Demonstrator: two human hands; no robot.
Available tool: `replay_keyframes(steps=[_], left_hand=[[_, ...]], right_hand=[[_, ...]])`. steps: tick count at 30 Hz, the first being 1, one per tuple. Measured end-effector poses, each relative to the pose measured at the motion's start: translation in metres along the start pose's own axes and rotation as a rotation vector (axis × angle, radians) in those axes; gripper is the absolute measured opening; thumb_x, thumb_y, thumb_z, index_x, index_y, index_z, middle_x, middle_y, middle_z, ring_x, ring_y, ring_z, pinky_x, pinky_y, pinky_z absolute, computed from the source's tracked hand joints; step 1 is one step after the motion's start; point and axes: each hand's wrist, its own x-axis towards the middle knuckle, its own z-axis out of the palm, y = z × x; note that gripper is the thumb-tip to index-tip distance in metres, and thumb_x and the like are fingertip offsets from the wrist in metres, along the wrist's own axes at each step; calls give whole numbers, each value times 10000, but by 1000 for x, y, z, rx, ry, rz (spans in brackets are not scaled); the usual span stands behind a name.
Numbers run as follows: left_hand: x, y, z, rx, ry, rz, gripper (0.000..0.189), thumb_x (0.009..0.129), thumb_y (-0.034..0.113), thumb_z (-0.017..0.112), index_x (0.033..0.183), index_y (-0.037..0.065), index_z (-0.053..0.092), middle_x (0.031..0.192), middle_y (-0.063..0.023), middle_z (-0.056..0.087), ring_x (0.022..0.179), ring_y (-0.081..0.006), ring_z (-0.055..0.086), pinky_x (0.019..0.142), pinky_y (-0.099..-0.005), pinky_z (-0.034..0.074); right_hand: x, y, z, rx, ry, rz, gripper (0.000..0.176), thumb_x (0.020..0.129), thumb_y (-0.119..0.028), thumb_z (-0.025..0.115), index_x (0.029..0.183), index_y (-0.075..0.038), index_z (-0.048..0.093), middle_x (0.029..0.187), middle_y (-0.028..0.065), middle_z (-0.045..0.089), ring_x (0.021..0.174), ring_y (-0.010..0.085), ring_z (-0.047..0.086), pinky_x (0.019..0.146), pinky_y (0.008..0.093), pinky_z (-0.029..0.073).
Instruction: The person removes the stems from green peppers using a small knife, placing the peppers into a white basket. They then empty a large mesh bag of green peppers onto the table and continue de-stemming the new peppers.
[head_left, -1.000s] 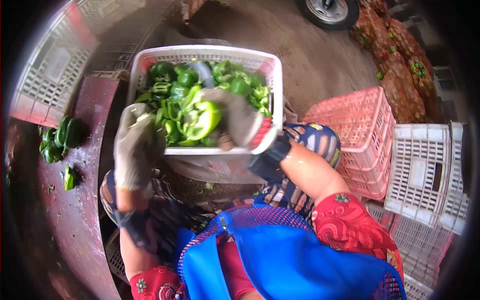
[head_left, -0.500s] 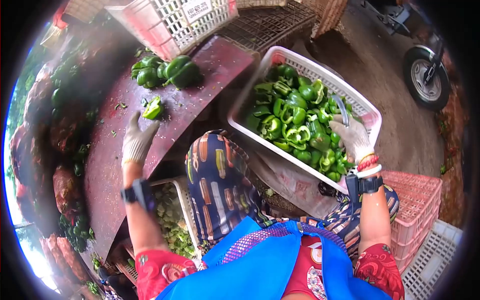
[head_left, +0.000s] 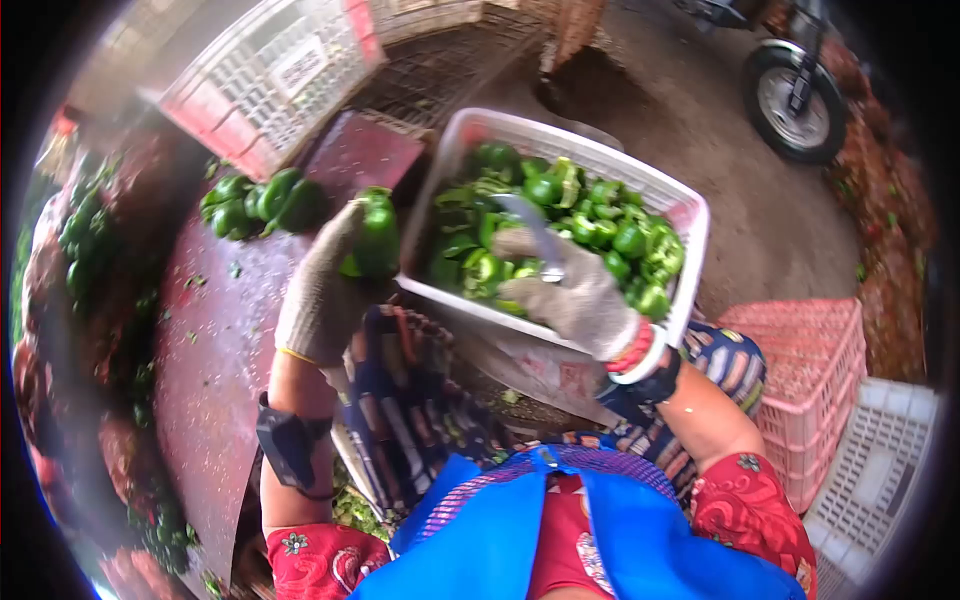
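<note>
My gloved left hand (head_left: 325, 285) holds a green pepper (head_left: 376, 235) up near the edge of the red board (head_left: 215, 370). In my gloved right hand (head_left: 575, 290) is a curved knife (head_left: 535, 228), its blade pointing up and left towards the pepper. The right hand is above a white crate (head_left: 560, 130) filled with cut green peppers (head_left: 600, 225). Several whole peppers (head_left: 265, 205) lie together at the far part of the board.
A white and red crate (head_left: 280, 80) stands beyond the peppers. Pink crates (head_left: 810, 370) and a white crate (head_left: 880, 460) are at the right. A wheel (head_left: 795, 100) stands at the upper right. Piled sacks and peppers line the left side.
My left hand has picked the pepper up from the board and moved right with it. My right hand, with the knife, has moved left over the crate towards it. The camera view has shifted.
</note>
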Motion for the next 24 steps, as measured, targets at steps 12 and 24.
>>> replay_keyframes(steps=[12, 24], left_hand=[[-1, -64, 80, 1224, -196, 39, 437, 1005, 275, 708, 1344, 24, 593, 1123, -85, 722, 994, -184, 711, 833, -337, 579], [17, -65, 72, 1382, -411, 296, 243, 881, 216, 794, 969, -3, 737, 882, -128, 644, 817, -222, 660, 749, -359, 520]], right_hand=[[-21, 7, -48, 511, -67, 382, 823, 903, -529, 770, 1510, -78, 447, 780, 16, 601, 430, 79, 540, 314, 203, 425], [-14, 50, -44, 638, -175, 467, 697, 951, -507, 714, 1448, -57, 522, 887, 39, 656, 473, 95, 541, 309, 192, 376]])
